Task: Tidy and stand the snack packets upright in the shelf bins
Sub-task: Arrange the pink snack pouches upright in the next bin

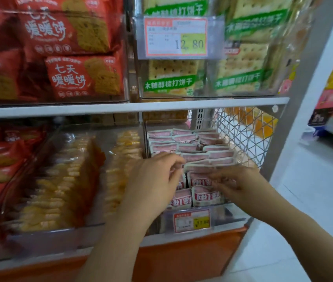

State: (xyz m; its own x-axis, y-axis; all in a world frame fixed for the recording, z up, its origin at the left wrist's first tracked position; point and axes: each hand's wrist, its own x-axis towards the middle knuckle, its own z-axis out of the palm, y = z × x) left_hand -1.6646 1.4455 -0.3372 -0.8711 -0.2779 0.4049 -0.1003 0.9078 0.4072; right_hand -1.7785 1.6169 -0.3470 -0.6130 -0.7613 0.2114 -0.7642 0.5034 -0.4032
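On the lower shelf, right-hand clear bin (230, 215): pink-and-white snack packets (192, 157), most standing in tight rows from the middle to the far wall; the near rows sit lower and looser, faces showing.

Left hand (153, 180): at the bin's near-left, fingertips pinched together on the top edge of one front packet (202, 179).
Right hand (241, 188): at the near-right, fingers curled over the same front row; motion blur hides the tips, so whether they clamp a packet or only press on it cannot be told.

Risks, as judged:
- Pulling the pinched packet upward could drag its neighbours and tip the near row flat, since that row has slack.
- Crowding more upright packets forward may push the front ones over the low bin lip, above the lower price tag (191, 220).
- Thin crimped edges may crease if squeezed hard.

Legible writing:
- Upper price tag (175, 37), right of centre: "12.80"; smaller print unreadable.
- Red packets (84, 76), upper left bin: "七天 暖暖饼".
- Green-banded cracker packs (171, 82), upper right bin: "木糖醇梳打饼干".
- Pink packets: bold red-framed characters, too blurred to read with confidence.
- Lower tag: yellow price patch, figures illegible.

Adjoining: yellow biscuit packs (59, 180) in the bin to the left; wire mesh panel (243, 135) at the shelf's right end.
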